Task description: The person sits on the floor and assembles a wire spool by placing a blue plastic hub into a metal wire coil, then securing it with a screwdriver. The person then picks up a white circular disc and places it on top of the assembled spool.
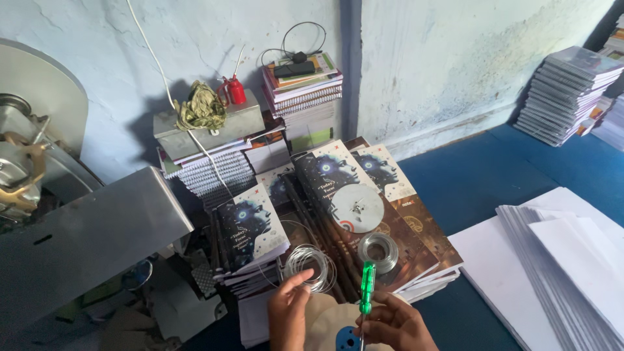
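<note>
Green-handled screwdriver [367, 287] upright, clamped in right hand [394, 323]; left hand [288, 311] open beside wire coil [311, 266].

A small bookbinding workshop is shown; stacks of spiral-bound notebooks [218, 170] are piled against a stained, pale-blue wall [455, 58]; printed covers [250, 224] are laid out in heaps on the blue floor [494, 175]; fanned piles of white paper [559, 266] are kept at the right; a metal machine [71, 221] is set at the left; wire coils [311, 265] and a red oil can [235, 91] are seen among the books.
</note>
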